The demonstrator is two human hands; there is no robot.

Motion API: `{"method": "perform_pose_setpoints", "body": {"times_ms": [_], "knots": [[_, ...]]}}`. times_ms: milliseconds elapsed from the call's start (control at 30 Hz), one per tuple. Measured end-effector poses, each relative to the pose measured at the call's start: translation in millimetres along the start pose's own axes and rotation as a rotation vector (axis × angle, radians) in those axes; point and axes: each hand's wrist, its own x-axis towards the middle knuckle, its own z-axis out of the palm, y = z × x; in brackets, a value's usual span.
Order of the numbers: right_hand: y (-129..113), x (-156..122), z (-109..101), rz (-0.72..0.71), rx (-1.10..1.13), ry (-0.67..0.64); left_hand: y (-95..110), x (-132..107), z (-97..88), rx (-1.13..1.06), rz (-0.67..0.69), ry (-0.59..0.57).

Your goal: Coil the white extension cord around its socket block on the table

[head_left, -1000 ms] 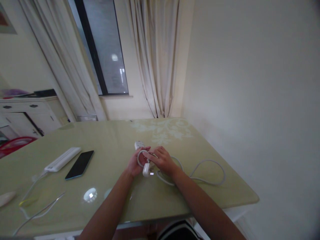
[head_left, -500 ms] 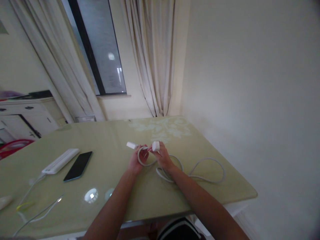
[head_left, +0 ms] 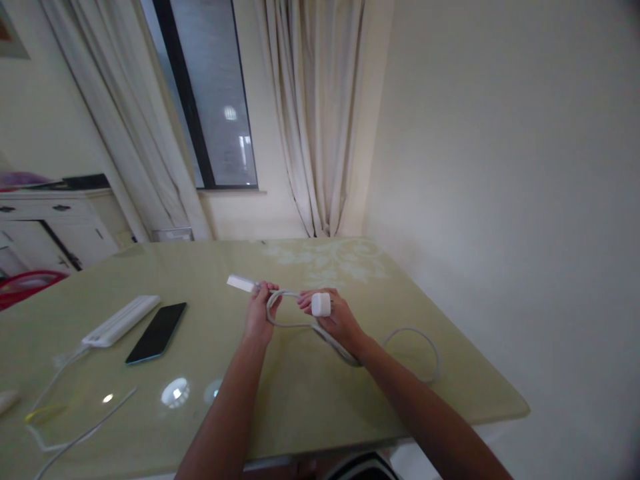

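A white cable [head_left: 295, 325] runs between my hands above the table, looped near the left one. My left hand [head_left: 261, 313] is closed around the cable, with a white rectangular block [head_left: 241, 283] sticking out past its fingers to the left. My right hand [head_left: 340, 320] grips the cable too. A white power plug [head_left: 321, 305], small prongs on its right side, sits against the fingers of that hand; whether it is held or hangs there I cannot tell. More cable trails below my right wrist and lies in a loop on the table at the right.
On the left of the pale green table [head_left: 220, 267] lie a white power strip [head_left: 121, 321], a dark phone [head_left: 157, 333] and a thin white cord [head_left: 85, 437]. A plain wall [head_left: 500, 200] borders the right side. Curtains and a window stand behind.
My hands have moved apart, the left one leftward with the white block. The cable between them is stretched out more, and the loose loop at the right has shrunk.
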Motion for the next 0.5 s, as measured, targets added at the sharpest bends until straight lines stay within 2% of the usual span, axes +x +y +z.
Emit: {"method": "perform_pose_setpoints", "body": {"times_ms": [100,233,333,500], "knots": [[-14.0,1.6,-13.0,0.104,0.134,-0.016,2.4,1.3,1.7,-0.006,-0.012,0.017],[-24.7,-4.1,-27.5,0.366,0.31,0.061,7.1,4.4,0.5,-0.033,-0.043,0.073],[-21.8,-12.9,-37.8,0.485,0.367,0.235,10.3,8.8,-3.6,-0.045,-0.065,0.151],[-12.4,-18.7,-64.7,0.481,0.448,0.651,11.1,15.0,-14.5,-0.063,0.021,0.207]]}}
